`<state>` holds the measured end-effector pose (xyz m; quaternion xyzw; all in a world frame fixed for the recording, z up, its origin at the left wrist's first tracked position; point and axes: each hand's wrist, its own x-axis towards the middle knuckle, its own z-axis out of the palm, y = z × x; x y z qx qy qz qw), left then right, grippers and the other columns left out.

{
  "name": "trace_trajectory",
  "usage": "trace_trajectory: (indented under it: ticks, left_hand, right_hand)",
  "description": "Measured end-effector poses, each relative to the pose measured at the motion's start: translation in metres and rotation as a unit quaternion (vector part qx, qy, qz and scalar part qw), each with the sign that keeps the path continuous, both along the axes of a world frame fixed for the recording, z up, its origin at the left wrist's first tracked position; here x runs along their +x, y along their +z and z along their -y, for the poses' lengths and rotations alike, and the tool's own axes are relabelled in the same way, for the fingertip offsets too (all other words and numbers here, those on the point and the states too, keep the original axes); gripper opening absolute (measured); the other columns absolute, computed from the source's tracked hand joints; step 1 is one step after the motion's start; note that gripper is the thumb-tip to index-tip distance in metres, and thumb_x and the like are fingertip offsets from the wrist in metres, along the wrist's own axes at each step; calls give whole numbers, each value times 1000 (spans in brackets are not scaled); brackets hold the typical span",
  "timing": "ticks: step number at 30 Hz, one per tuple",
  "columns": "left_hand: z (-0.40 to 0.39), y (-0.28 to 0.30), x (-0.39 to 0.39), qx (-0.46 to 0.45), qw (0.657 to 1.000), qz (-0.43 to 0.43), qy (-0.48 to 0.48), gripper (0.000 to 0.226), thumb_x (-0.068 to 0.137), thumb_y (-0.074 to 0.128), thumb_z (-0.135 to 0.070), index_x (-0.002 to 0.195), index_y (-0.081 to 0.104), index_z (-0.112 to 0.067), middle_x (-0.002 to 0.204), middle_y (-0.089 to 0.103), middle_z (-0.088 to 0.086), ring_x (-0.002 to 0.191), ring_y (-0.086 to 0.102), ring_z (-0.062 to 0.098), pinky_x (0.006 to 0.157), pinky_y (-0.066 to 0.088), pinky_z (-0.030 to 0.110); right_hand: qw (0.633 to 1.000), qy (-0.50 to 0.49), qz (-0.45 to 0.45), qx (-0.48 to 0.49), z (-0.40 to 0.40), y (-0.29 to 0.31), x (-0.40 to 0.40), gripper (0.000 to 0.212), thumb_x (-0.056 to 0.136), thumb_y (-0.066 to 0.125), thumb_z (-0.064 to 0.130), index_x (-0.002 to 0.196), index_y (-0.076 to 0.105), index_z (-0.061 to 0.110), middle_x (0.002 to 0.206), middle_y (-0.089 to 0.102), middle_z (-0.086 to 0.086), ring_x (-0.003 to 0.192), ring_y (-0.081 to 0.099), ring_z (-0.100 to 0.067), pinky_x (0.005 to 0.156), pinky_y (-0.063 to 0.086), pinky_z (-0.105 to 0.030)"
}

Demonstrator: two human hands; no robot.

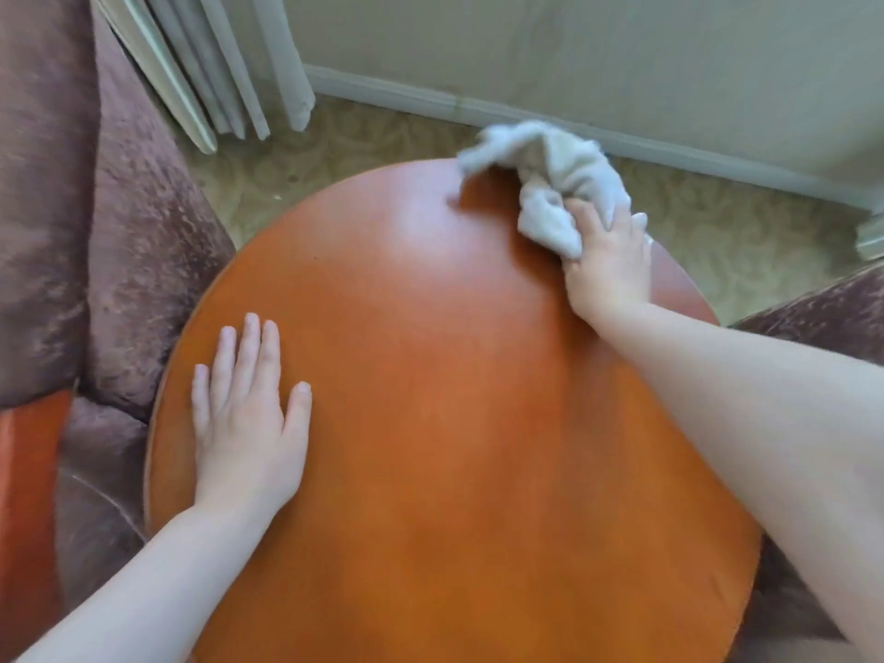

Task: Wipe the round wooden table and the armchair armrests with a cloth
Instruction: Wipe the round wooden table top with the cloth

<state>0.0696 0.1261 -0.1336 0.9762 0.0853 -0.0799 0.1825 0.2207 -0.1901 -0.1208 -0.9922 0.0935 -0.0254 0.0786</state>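
1. At the far right edge of the round orange-brown wooden table [430, 399], the right hand [610, 265] clutches a crumpled white cloth [545, 179].
2. Near left, the left hand [246, 418] lies flat, fingers slightly spread.
3. A mauve plush armchair [119, 222] stands left.

The left hand [246, 418] lies flat on the near-left part of the counter [430, 447], the right hand [607, 265] with the cloth [545, 184] sits at its far-right edge, an armchair [95, 232] stands just left, and curtains [215, 64] and wall [574, 50] lie behind.
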Motion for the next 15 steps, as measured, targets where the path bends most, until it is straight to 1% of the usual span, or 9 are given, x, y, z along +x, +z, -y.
trace_trajectory:
  ticks: [2, 3, 6, 8, 9, 10, 12, 14, 15]
  left_hand:
    - [7, -2, 2, 12, 1000, 0, 12, 63, 98, 31, -40, 153, 5, -23, 162, -4, -4, 147, -11, 11, 118, -7, 38]
    - [12, -4, 3, 18, 1000, 0, 16, 63, 98, 30, -41, 153, 5, -23, 162, -3, -2, 147, -10, 13, 118, -5, 40]
    - [22, -7, 3, 53, 999, 3, 9, 61, 98, 20, -44, 153, 8, -19, 162, 2, 5, 148, -5, 19, 118, -1, 44]
    - [26, -7, 1, 85, 996, 10, -7, 61, 98, 10, -46, 153, 9, -18, 161, 6, 9, 148, -1, 22, 117, 0, 45]
    - [28, -7, 0, 97, 995, 11, -12, 62, 98, 9, -47, 153, 10, -18, 161, 8, 10, 148, 0, 24, 117, 1, 46]
    - [31, -7, 0, 103, 995, 9, -13, 61, 98, 9, -46, 152, 11, -18, 161, 8, 11, 148, 1, 25, 117, 2, 47]
    - [35, -6, -3, 102, 995, 3, -10, 62, 98, 9, -46, 152, 11, -17, 161, 7, 11, 148, 1, 26, 117, 4, 49]
    - [40, -6, -7, 98, 995, 1, -14, 63, 98, 7, -48, 153, 11, -17, 161, 8, 11, 148, 1, 26, 118, 4, 48]
    - [44, -6, -10, 96, 995, 2, -19, 64, 96, 6, -49, 153, 11, -17, 161, 9, 10, 148, 1, 26, 118, 4, 47]
  right_hand:
    - [984, -171, -3, 42, -49, -5, 15, 48, 91, 48, 24, 135, 43, 44, 149, 33, -11, 136, 28, -31, 110, 21, -51]
    - [983, -175, -12, 49, -64, -8, 15, 50, 91, 48, 25, 135, 41, 46, 153, 28, -9, 140, 23, -30, 110, 19, -52]
    - [998, 63, -19, -7, -40, -6, -27, 54, 87, 53, 22, 136, 43, 43, 155, 25, -11, 138, 25, -33, 109, 22, -53]
    - [977, 208, -51, -18, 15, 7, -67, 50, 90, 50, 17, 136, 48, 37, 155, 26, -13, 136, 29, -37, 110, 25, -54]
    - [968, 238, -78, -19, 44, 11, -89, 48, 91, 49, 17, 135, 49, 35, 155, 26, -13, 136, 31, -37, 109, 28, -53]
    - [967, 232, -103, -24, 71, 16, -112, 44, 92, 50, 18, 133, 51, 34, 155, 28, -12, 135, 34, -37, 106, 33, -51]
    - [987, 116, -113, -23, 110, 26, -144, 36, 88, 54, 24, 124, 54, 30, 151, 32, -12, 126, 41, -38, 95, 41, -50]
    - [995, -10, -97, 4, 122, 22, -149, 40, 83, 62, 25, 121, 50, 21, 156, 20, -16, 132, 34, -41, 100, 37, -56]
    - [996, -26, -86, 20, 117, 18, -140, 53, 81, 68, 27, 127, 44, 19, 159, 11, -17, 139, 24, -40, 105, 30, -60]
